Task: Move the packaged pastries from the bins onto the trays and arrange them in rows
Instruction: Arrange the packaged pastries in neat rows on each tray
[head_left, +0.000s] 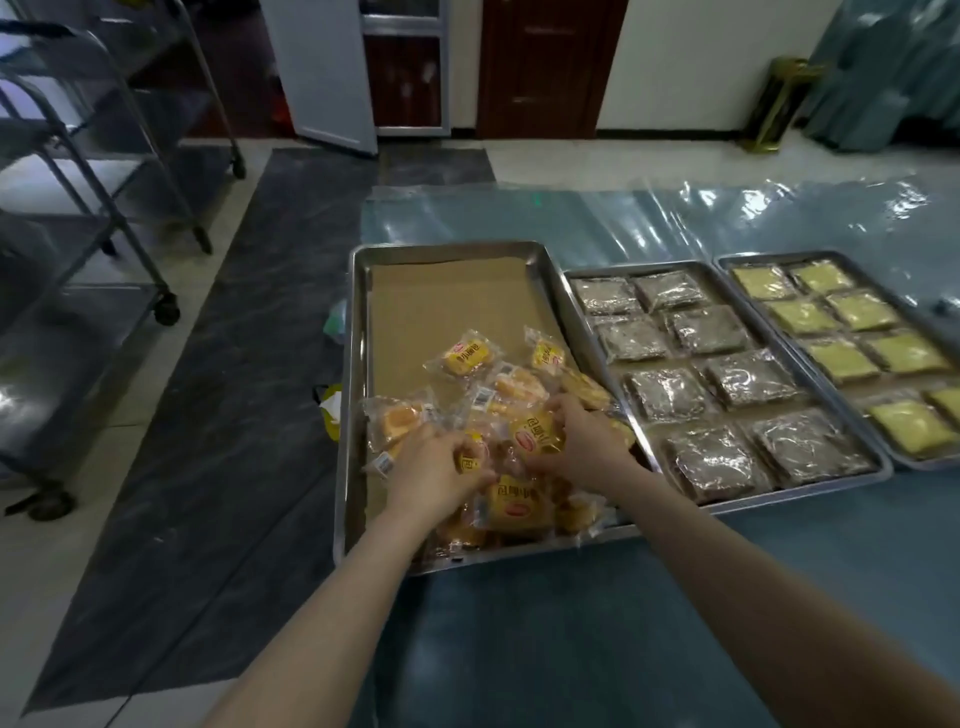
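A steel tray (358, 332) lined with brown paper lies on the blue-covered table. A loose heap of yellow packaged pastries (511, 512) fills its near half; one packet (464, 357) lies apart further back. My left hand (434, 467) has its fingers curled round a yellow packet in the heap. My right hand (582, 434) grips another yellow packet (532, 434) at the middle of the pile. The far half of the tray shows bare paper.
Right of it, a second tray (576, 273) holds dark wrapped pastries in two rows, and a third tray (727, 258) holds pale yellow ones in rows. Metal rack trolleys (130, 208) stand on the floor at left. A yellow and white bag (330, 410) lies beside the tray.
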